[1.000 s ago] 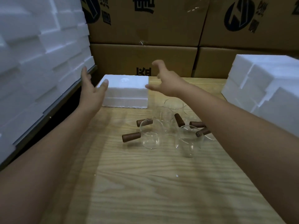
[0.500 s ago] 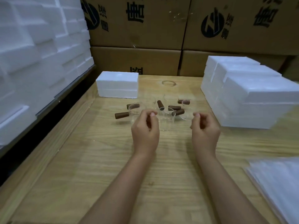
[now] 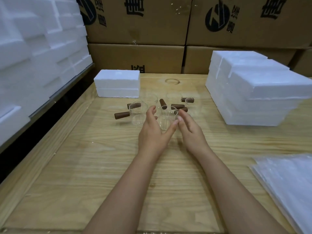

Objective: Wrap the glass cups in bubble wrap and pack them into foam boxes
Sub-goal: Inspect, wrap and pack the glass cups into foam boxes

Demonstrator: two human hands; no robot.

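Note:
Several clear glass cups (image 3: 137, 114) with brown wooden handles (image 3: 121, 115) stand clustered mid-table. Just in front of them my left hand (image 3: 152, 132) and my right hand (image 3: 190, 130) hover close together, fingers loose and holding nothing; the left thumb tip meets the right fingertips in front of one cup (image 3: 166, 119). A closed white foam box (image 3: 117, 86) sits behind the cups to the left. A stack of bubble wrap sheets (image 3: 287, 186) lies at the near right.
More white foam boxes (image 3: 253, 92) are piled at the right, and a wall of foam (image 3: 33, 48) rises on the left beyond a dark gap. Cardboard cartons (image 3: 138, 22) close off the back of the wooden table (image 3: 101, 166).
Both hands left the foam box at the back, drew toward me with fingers curled, then loosened and came together in front of the cups. The view tilted down and right.

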